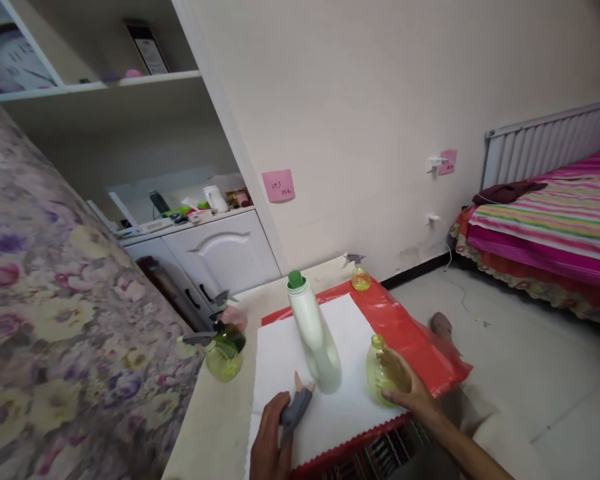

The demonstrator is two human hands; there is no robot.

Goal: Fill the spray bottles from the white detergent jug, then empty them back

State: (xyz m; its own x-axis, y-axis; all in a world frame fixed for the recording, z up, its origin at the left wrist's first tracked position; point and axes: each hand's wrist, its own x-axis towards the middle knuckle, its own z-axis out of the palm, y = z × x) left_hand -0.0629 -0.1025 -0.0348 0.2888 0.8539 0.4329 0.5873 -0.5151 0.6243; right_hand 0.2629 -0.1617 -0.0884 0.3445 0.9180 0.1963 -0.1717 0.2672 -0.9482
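In my left hand [270, 437] is a grey trigger spray head [296, 408], held low over the white cloth [275, 353]. My right hand [415, 393] is wrapped round the side of a yellow-green translucent spray bottle [380, 373], whose neck has no spray head on it. Between my hands a tall pale green detergent bottle [316, 333] stands on the cloth, with a darker green piece [295, 279] in its mouth. At the far edge of the table is a small yellow spray bottle [361, 277] with a grey trigger.
Several more spray bottles, one yellow-green [223, 362] and one dark green [231, 339], stand on the table's left side. A red plastic sheet [405, 333] lies under the cloth. A floral curtain [70, 320] hangs at left; a bed [555, 220] is at right.
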